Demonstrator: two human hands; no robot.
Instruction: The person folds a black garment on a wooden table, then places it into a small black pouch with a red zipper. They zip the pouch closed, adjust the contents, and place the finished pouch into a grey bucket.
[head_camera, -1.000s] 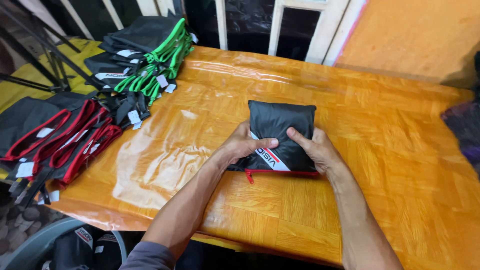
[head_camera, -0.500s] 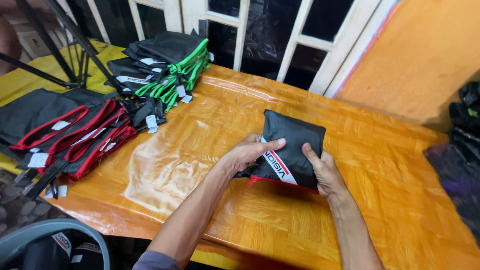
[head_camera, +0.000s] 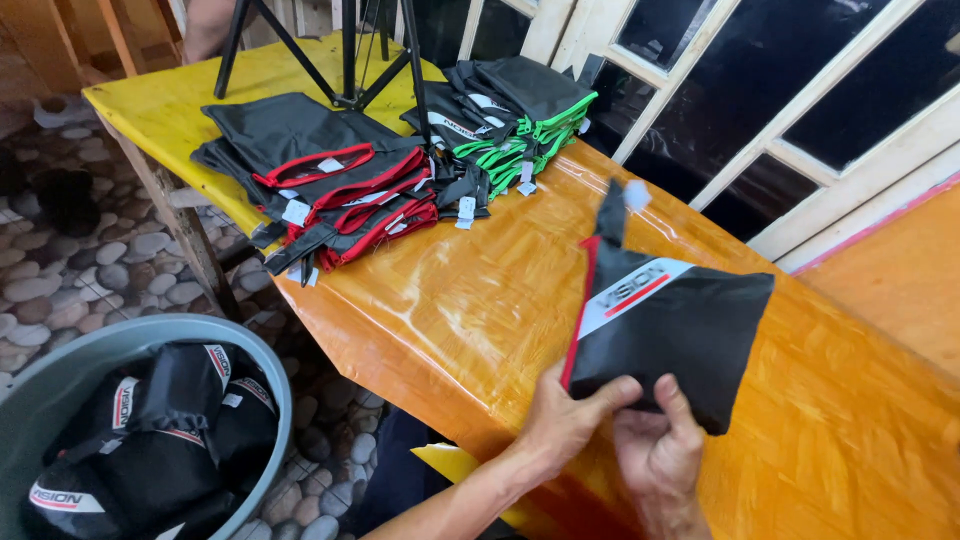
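1. The folded black pouch (head_camera: 668, 325), with red piping along one edge and a white panel on its face, is held up off the orange table (head_camera: 480, 300), over its near edge.
2. The left hand (head_camera: 565, 425) pinches the pouch's lower corner, thumb laid over the fabric; the right hand (head_camera: 660, 455) closes its fingers on the bottom edge just beside it. Both grips are tight on the cloth.
3. The pouch looks fully folded and packed flat, so the folding of this piece seems done; it has not yet been set down anywhere.
4. Below the table's near-left corner stands a grey tub (head_camera: 60, 400) already holding several similar black pouches (head_camera: 150, 440), which suggests a good share of the work is finished.
5. Toward the far left end of the table lie unfolded black pieces with red trim (head_camera: 330, 190), and beyond them a stack with green trim (head_camera: 510, 120), so plenty appears left.
6. A black tripod (head_camera: 345, 50) stands on the yellow bench (head_camera: 160, 100) at the far end.
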